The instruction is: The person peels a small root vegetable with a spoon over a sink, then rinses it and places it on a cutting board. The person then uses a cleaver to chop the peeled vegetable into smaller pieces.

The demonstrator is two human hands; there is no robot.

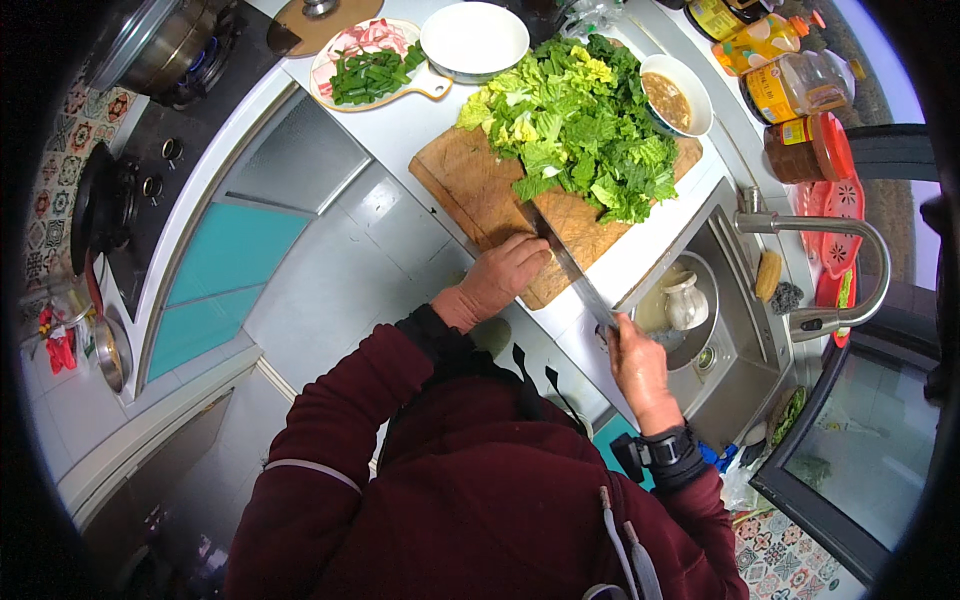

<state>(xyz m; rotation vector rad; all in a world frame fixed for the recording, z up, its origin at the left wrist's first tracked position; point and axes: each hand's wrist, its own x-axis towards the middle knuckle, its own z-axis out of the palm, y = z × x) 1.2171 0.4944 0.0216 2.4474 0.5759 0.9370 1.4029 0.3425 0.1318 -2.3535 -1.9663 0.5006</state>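
My right hand (pixel 637 367) is closed around the handle of a kitchen knife (pixel 574 270), whose blade reaches up and left over the wooden cutting board (pixel 465 172). Beside the blade, my left hand (pixel 504 277) rests on the near edge of the board with its fingers bent; a small pale bit shows at the fingertips, but what lies under them is hidden. A large heap of cut leafy greens (pixel 577 127) covers the far part of the board. A bowl of brown sauce (pixel 667 97) touches the heap's right side.
Beyond the board are a white bowl (pixel 475 39) and a plate of sliced meat and chopped green vegetable (pixel 367 75). At right, the sink (pixel 742 375) holds a metal basin (pixel 705 292) under a curved faucet (pixel 874 255). Bottles line the windowsill. A pot (pixel 169 45) sits over a lit burner at left.
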